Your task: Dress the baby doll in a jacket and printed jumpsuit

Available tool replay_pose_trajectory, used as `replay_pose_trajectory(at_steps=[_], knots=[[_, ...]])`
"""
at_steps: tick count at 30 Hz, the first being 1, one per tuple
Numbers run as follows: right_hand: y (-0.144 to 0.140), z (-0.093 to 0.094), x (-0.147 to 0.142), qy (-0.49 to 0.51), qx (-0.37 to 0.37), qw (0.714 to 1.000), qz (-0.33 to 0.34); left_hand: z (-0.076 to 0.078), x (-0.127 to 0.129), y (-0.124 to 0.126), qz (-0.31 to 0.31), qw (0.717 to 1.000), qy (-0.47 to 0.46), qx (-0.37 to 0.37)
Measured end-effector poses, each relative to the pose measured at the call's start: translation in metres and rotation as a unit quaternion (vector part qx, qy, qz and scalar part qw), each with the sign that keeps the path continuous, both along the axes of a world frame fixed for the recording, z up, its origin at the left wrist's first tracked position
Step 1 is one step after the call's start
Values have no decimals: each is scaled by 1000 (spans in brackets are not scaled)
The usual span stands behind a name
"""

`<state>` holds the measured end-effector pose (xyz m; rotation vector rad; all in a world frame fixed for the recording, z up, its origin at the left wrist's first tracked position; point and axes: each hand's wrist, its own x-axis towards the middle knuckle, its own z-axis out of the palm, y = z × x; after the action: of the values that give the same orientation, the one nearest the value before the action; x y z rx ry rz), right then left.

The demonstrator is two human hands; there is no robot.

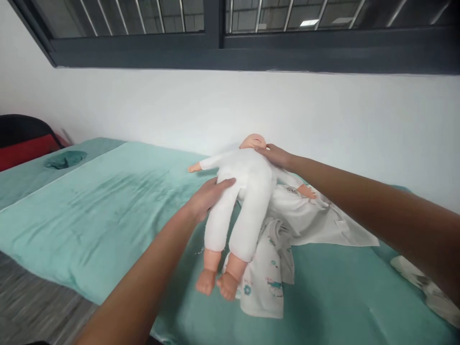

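White wall (125, 103): broad and plain behind the whole scene, running right across the view.
Green bed (118, 206): here it stretches along the wall, its plush cover creased on the left, a round hole (66, 159) up toward the far left.
Dark-framed window (212, 28): right along the top, pale bars showing behind the glass.
Floor (36, 287): a grey streaked strip, down in the lower left corner.
Red-and-black item (28, 143): cut off by the left edge, up near the wall.
Doll (247, 172): and there it is, mid-bed, white body, head toward the wall, feet toward the near edge, arms flung wide!
White garment (309, 215): spread out to the right, one doll arm reaching over it.
Printed garment (266, 273): bunched beside and partly behind the doll's legs, small coloured motifs showing.
Pale patterned cloth (417, 273): at the right edge, partly behind the forearm.
Left hand (210, 196): clamped on the doll's hip, thumb across the front, other fingers mostly hidden.
Right hand (278, 155): up at the neck and shoulder, touching; how firmly it grips, I cannot tell.
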<state>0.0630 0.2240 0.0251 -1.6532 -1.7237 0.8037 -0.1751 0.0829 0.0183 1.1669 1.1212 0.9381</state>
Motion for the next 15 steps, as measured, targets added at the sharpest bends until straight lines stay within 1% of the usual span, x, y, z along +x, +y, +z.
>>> replay_pose_trajectory(at_steps=[1, 2, 4, 7, 9, 11, 13, 15], knots=[[5, -6, -14, 8, -13, 1000, 4, -6, -11, 1, 27, 1000, 10, -1], [9, -11, -28, 12, -24, 1000, 7, -12, -22, 3, 39, 999, 15, -5], [18, -20, -55, 16, -30, 999, 13, -23, -44, 11, 30, 999, 17, -21], [30, -28, -87, 26, -4, 999, 32, -41, -75, 32, 28, 997, 32, -58], [38, -31, -102, 30, 12, 999, 43, -53, -94, 49, 38, 997, 41, -52], [47, -34, -113, 27, 13, 998, 56, -62, -109, 64, 37, 998, 42, -23], [57, -37, -122, 25, 9, 997, 69, -68, -120, 76, 45, 998, 48, -3], [65, -40, -128, 31, 4, 996, 85, -72, -127, 83, 59, 996, 60, 0]])
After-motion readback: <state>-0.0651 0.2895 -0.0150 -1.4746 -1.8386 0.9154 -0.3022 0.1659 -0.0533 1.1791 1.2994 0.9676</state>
